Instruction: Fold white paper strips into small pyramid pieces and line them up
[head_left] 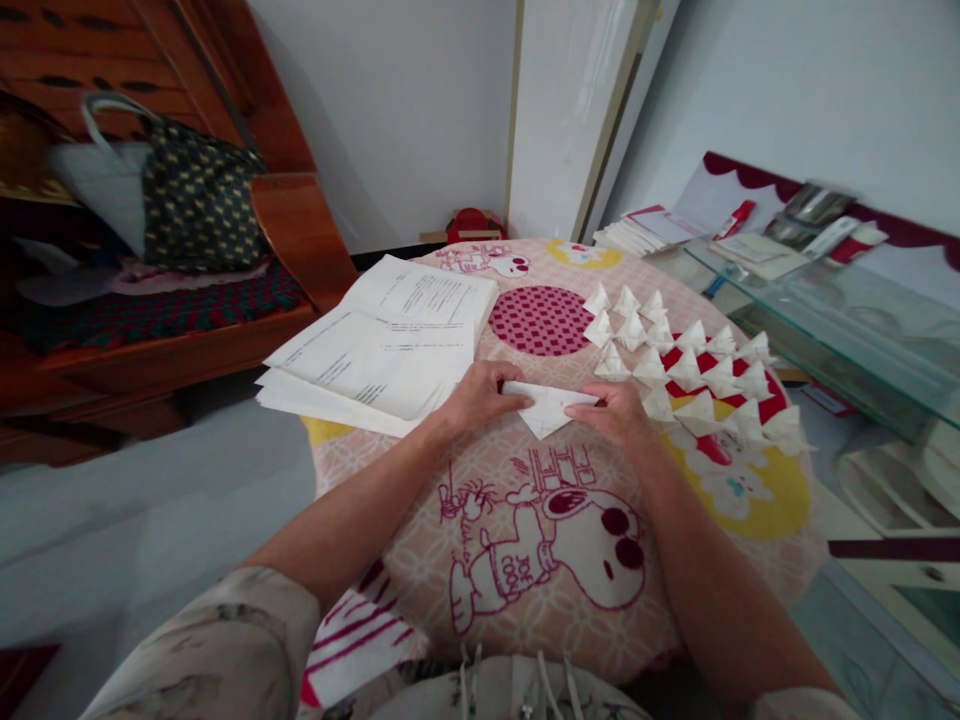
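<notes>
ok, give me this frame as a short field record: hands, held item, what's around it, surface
left hand: pressing down the left end of the paper piece
right hand: pressing down its right end
paper piece: white, partly folded, lower point forming a triangle, flat on the cloth
folded triangles: many small white ones spread out to the right, apart from the hands
printed sheets: loose stack to the left of the hands
tablecloth: pink, cartoon dog print, covers a round table
</notes>
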